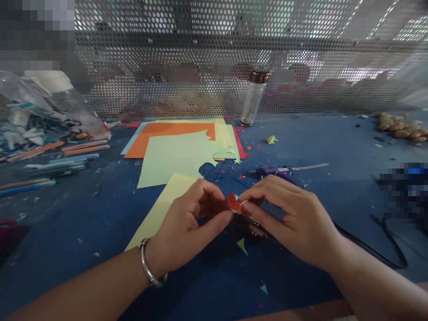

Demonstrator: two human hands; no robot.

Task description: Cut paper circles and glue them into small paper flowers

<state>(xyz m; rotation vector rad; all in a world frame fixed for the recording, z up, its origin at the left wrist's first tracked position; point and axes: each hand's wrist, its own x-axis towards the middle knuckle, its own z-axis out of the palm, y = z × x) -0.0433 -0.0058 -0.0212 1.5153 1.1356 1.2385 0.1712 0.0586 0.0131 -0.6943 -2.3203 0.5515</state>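
Observation:
A small red paper piece, folded like petals with pale green edges, sits between the fingertips of both hands above the blue tabletop. My left hand, with a silver bangle on its wrist, has thumb and fingertips closed at the piece's left side. From the other side my right hand pinches it, and a thin pale strand shows at those fingertips. Part of the piece is hidden by the fingers. Just beyond the right hand lies a blue glue gun with a clear stick in its back.
Coloured paper sheets overlap behind my left hand. A clear bottle stands by the perforated metal screen. Pens and a plastic bag lie left. A small orange-green paper piece and a black cable lie right.

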